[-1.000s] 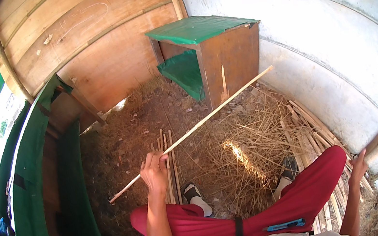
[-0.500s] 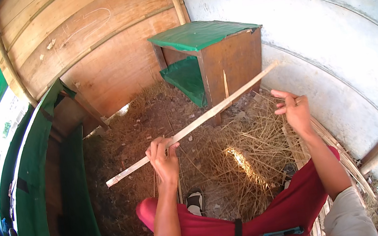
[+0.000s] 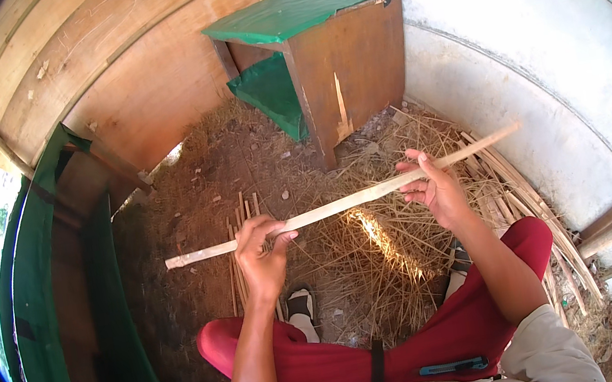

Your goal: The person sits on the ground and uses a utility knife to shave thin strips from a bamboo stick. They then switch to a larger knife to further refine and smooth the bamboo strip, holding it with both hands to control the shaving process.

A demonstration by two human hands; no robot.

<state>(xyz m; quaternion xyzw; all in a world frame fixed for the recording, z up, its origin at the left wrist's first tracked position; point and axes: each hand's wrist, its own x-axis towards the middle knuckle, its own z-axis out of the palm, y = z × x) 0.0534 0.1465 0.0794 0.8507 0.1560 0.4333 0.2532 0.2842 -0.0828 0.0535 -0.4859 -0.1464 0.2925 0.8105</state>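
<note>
The left hand (image 3: pixel 261 254) partly hides the strip (image 3: pixel 355 199); the lower edge crops green sheeting (image 3: pixel 49 364).

Open room lies beyond the pale strip (image 3: pixel 351 201), until the cabinet (image 3: pixel 354 65) blocks.

Strip (image 3: pixel 347 202): single piece, long, narrow, pale straw colour, in one length. Slight bend near the middle; faint joint-like marks there and near the left end. Left end blunt, browner at the tip, between 8 and 9 o'clock; far end blurred, just short of 3 o'clock, riding higher. Pose: raised off the ground, slanting. Left hand (image 3: pixel 260 253) pinches it left of the middle. Right of the middle it crosses the right hand (image 3: pixel 437 191) at the fingers; firmness of that contact cannot be told.
</note>
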